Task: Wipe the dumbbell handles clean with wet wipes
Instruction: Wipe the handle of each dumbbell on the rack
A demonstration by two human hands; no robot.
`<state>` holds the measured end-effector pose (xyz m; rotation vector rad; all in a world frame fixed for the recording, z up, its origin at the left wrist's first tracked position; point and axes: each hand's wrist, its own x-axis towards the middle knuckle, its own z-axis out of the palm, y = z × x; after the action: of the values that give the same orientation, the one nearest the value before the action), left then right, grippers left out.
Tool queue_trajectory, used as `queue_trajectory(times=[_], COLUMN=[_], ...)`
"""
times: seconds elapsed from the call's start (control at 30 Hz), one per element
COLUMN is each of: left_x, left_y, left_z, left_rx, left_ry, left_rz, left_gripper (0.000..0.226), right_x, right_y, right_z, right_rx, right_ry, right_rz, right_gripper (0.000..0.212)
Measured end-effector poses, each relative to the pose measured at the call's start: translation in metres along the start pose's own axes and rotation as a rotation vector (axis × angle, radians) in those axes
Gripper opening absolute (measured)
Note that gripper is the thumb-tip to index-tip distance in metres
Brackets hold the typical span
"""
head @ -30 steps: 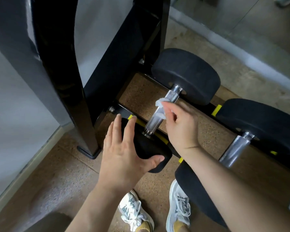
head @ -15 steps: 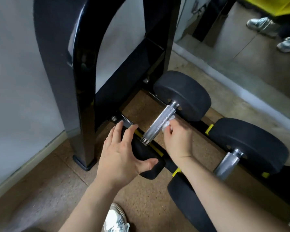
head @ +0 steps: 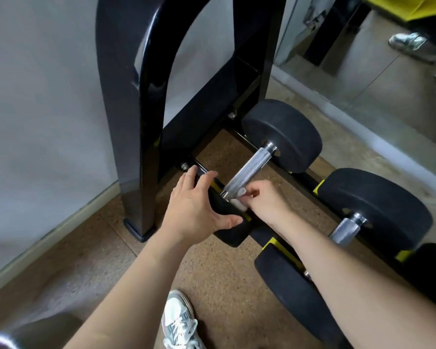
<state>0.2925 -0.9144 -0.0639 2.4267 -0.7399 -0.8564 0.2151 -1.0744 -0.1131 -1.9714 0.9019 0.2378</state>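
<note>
A black dumbbell lies across the low rack, its knurled steel handle (head: 249, 167) running from the far head (head: 285, 134) down to the near head (head: 227, 220). My right hand (head: 264, 205) pinches a small white wet wipe (head: 239, 197) against the near end of that handle. My left hand (head: 196, 207) rests over the near head, fingers spread on top and thumb against its front face. A second dumbbell with a steel handle (head: 345, 230) sits to the right, partly behind my right forearm.
The black rack upright (head: 136, 117) stands close on the left beside a grey wall. Yellow strips mark the rack rail (head: 272, 243). Cork-pattern floor lies below, with my sneaker (head: 179, 321) near the bottom. A mirror at the back right reflects shoes.
My right hand has slid the wipe down the handle from near the far head to the near end. The camera has pulled back and tilted up. My left hand stays on the near head.
</note>
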Motion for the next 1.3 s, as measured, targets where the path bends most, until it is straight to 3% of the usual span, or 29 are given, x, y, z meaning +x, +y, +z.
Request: queue_trajectory(times=[0.1, 0.23, 0.33, 0.4, 0.47, 0.5, 0.6, 0.73, 0.8, 0.87, 0.97, 1.03, 1.07, 1.17, 1.3], left_x=[-0.005, -0.008, -0.008, -0.007, -0.008, -0.008, -0.008, -0.007, -0.005, -0.006, -0.02, -0.038, -0.05, -0.089, -0.148], left_y=[0.008, 0.01, 0.007, 0.006, 0.005, 0.005, 0.003, 0.002, 0.001, 0.001, 0.011, 0.026, 0.038, 0.079, 0.129], left_z=[-0.003, -0.004, -0.006, -0.005, -0.005, -0.005, -0.004, -0.004, -0.006, -0.014, -0.037, -0.052, -0.062, -0.088, -0.111], left_rx=[0.015, 0.002, -0.012, -0.003, -0.004, -0.005, -0.008, 0.001, -0.005, -0.074, -0.365, -0.743, -0.93, -1.192, -1.301], left_ry=[-0.001, 0.01, 0.005, 0.009, 0.016, 0.017, 0.018, 0.018, -0.012, -0.039, 0.036, 0.05, 0.046, 0.085, 0.237], left_rz=[-0.026, -0.04, -0.043, -0.028, -0.022, -0.02, -0.023, -0.016, -0.019, -0.03, -0.065, -0.11, -0.124, -0.117, -0.114], left_gripper=[0.105, 0.106, 0.109, 0.111, 0.112, 0.113, 0.112, 0.11, 0.107, 0.098, 0.063, 0.036, 0.026, 0.018, 0.012], right_x=[-0.013, -0.02, -0.016, -0.011, -0.003, 0.001, 0.017, 0.013, 0.008, 0.002, -0.029, -0.056, -0.072, -0.116, -0.178], right_y=[-0.022, -0.051, -0.058, -0.06, -0.068, -0.074, -0.087, -0.096, -0.09, -0.084, -0.094, -0.107, -0.117, -0.141, -0.172], right_z=[0.001, -0.007, -0.014, -0.011, -0.018, -0.026, -0.043, -0.005, 0.009, 0.001, -0.03, -0.042, -0.048, -0.062, -0.089], right_rx=[0.165, 0.067, -0.256, -0.627, -0.923, -1.016, -1.166, -1.167, -1.005, -0.681, 0.179, 0.737, 0.901, 1.135, 1.143], right_ry=[-0.126, -0.06, 0.162, 0.073, -0.025, 0.007, 0.182, -0.007, -0.11, -0.122, -0.107, -0.167, -0.21, -0.251, -0.218], right_rz=[0.159, -0.003, -0.247, -0.395, -0.413, -0.394, -0.258, -0.238, -0.261, -0.181, 0.062, 0.201, 0.232, 0.281, 0.31], right_gripper=[0.018, 0.013, 0.011, 0.021, 0.027, 0.028, 0.032, 0.021, 0.015, 0.012, 0.016, 0.016, 0.017, 0.028, 0.024])
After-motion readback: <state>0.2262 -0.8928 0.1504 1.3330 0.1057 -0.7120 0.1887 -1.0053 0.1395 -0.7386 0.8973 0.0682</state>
